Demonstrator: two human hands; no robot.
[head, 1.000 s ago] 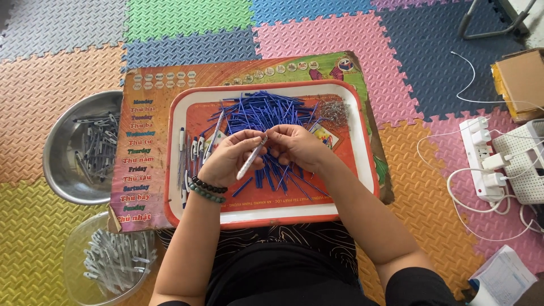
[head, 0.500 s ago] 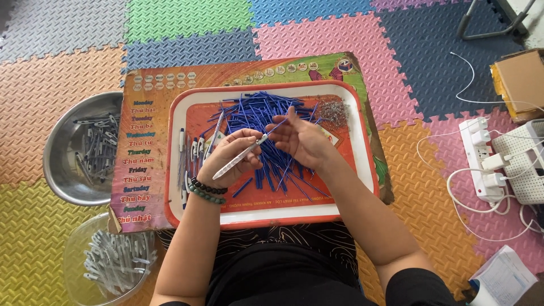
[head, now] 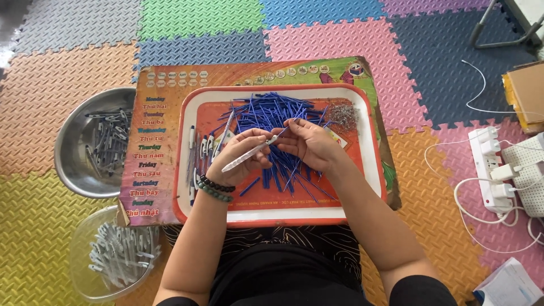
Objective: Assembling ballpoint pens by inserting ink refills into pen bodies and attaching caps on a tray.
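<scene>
Foam floor tiles carry your tray (head: 371, 170), refills (head: 272, 116) heaped just beyond your hands for easy reach. Your left hand (head: 241, 156) pinches a clear barrel (head: 249, 154) aslant; your right hand (head: 309, 141) pinches a refill at its tip.

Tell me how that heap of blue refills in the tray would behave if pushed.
The blue refills look thin and light, so they would probably scatter and roll. The tray has a raised rim that would likely contain them.

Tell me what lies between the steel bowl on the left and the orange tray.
In the head view, the left strip of the printed board under the tray lies between it and the steel bowl, overlapping the bowl's rim.
</scene>
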